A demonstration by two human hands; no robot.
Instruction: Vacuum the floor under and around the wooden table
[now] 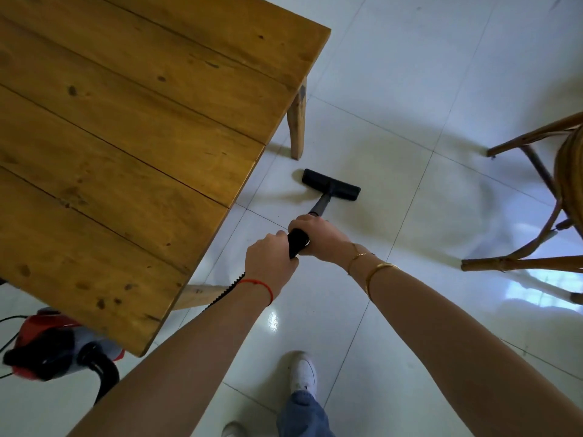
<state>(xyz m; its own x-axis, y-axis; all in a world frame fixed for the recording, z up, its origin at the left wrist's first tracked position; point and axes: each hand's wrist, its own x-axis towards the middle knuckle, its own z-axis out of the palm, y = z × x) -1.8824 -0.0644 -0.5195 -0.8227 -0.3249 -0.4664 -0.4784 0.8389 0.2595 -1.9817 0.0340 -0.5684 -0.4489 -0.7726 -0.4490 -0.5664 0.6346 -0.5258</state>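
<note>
Hands first: your left hand (272,258) is wrapped around the lower end of the black vacuum handle (298,241), and your right hand (318,236) grips it just above, fingers curled over the top, so both are holding the same handle and touching each other. From there the wand (320,205) slopes down and away to the black floor head (330,185), which sits flat on the pale tiled floor (410,200), just in front of the far table leg (298,121) and beside the edge of the worktop (126,137). That head is out in the open, not under the planks. A ribbed hose (232,285) runs back from below your left wrist toward the near table leg (197,294). The vacuum body (60,348), red, grey and black, rests on the floor at your lower left, partly tucked under the worktop's near corner, a thin cable (9,329) trailing off its left side. To your right stands a wooden chair (536,200), well apart from the floor head. You've got a white shoe (303,372) planted on the tiles below your arms, and the toe of a second shoe (234,428) shows at the bottom edge.
</note>
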